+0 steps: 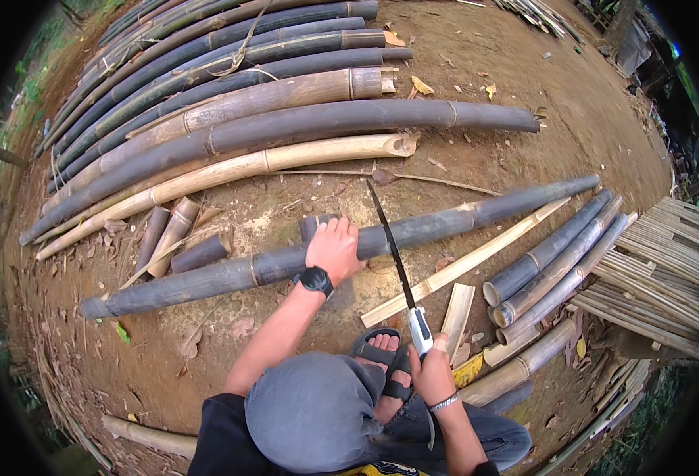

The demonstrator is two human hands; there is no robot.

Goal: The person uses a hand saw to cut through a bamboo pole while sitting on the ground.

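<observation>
A long dark bamboo pole (437,223) lies slantwise across the ground, its right end farther off. My left hand (334,249), with a watch at the wrist, is closed over the top of the pole near its middle. In my right hand (433,371) is the white and dark handle of a handsaw (398,263). Its long dark blade crosses over the pole just right of my left hand, with the tip past the far side. Whether the teeth are cutting into the bamboo cannot be made out. A short bamboo piece (314,225) sits by the pole beyond my left hand.
Many long bamboo poles (286,123) lie side by side at the far left. Short offcuts (200,252) rest left of centre. A split bamboo strip (468,262) and cut lengths (552,252) lie to the right, beside stacked slats (651,270). My sandaled foot (381,361) is near the saw.
</observation>
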